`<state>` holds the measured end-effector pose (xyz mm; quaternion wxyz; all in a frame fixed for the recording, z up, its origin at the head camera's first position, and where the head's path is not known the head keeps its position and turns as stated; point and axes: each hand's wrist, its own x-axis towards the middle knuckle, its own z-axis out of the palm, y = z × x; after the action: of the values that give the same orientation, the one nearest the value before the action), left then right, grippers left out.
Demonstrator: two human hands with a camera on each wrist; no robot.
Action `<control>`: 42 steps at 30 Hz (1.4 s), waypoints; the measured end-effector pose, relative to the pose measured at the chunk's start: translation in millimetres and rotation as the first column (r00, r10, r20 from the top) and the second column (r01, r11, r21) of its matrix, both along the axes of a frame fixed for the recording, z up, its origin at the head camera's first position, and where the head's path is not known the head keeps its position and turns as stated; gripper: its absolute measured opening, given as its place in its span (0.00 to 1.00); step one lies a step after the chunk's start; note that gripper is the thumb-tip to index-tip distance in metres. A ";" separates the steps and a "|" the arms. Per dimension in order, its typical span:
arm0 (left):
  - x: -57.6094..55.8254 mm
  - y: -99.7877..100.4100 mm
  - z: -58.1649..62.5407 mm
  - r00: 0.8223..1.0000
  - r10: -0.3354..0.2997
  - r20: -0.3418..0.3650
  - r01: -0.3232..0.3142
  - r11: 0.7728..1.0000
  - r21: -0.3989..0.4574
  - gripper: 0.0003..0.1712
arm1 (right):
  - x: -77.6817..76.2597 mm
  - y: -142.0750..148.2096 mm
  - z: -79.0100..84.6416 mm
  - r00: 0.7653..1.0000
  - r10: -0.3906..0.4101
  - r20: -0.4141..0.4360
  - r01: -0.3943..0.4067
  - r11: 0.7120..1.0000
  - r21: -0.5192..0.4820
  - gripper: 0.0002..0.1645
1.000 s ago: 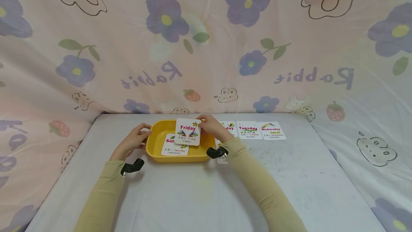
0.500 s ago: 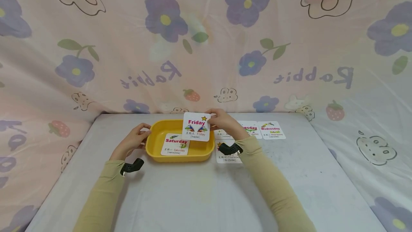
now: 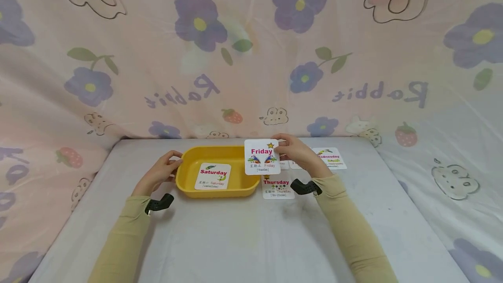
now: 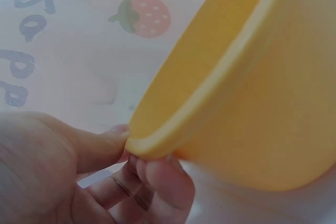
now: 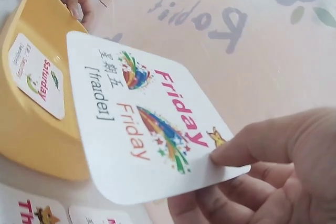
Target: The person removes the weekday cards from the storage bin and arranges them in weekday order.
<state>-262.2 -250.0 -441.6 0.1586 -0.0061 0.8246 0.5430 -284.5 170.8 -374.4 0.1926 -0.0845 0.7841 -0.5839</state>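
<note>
My right hand (image 3: 295, 152) pinches the white Friday flashcard (image 3: 262, 157) by its right edge, thumb on the printed face and fingers behind. The card is held up over the right end of the yellow tray (image 3: 188, 192), overlapping its rim in the head view. Inside the tray lies the Saturday flashcard (image 3: 213, 176), face up. My left hand (image 3: 162, 171) pinches the tray's left rim; in the left wrist view the thumb (image 4: 105, 145) is on top and the curled fingers are underneath.
The Thursday flashcard (image 3: 277, 188) lies on the white table (image 3: 235, 239) just right of the tray. Behind it is a row of cards, partly covered by my right hand, with the Wednesday flashcard (image 3: 331, 159) at its right end. A printed curtain (image 3: 251, 56) rises at the back.
My right hand has carried the Friday flashcard rightward, from above the Saturday card to the tray's right end. The Saturday and Thursday cards are now uncovered. My left hand keeps its hold.
</note>
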 end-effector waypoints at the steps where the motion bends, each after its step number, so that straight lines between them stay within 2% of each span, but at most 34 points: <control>1: 0.4 -0.4 0.1 1.000 0.002 0.000 -0.002 1.000 -0.003 0.22 | 0.5 3.9 -1.0 1.000 -0.005 0.003 0.005 1.000 0.000 0.26; 11: 0.8 -0.2 0.6 1.000 0.016 0.009 -0.016 1.000 -0.011 0.23 | 5.4 45.7 -13.9 0.997 -0.078 -0.023 0.078 0.997 0.022 0.29; 26: 2.3 0.5 -0.1 1.000 0.013 0.004 -0.013 1.000 -0.010 0.22 | 21.9 99.4 -48.9 0.986 -0.160 0.046 0.152 0.978 0.143 0.28; 42: 0.8 0.5 -1.6 1.000 0.016 0.002 -0.016 1.000 -0.010 0.22 | 29.8 126.8 -70.7 0.980 -0.188 0.069 0.177 0.973 0.147 0.29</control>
<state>-261.4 -249.6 -443.2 0.1550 -0.0138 0.8272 0.5399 -254.7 297.6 -445.1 0.1756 0.0258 0.8190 -0.5457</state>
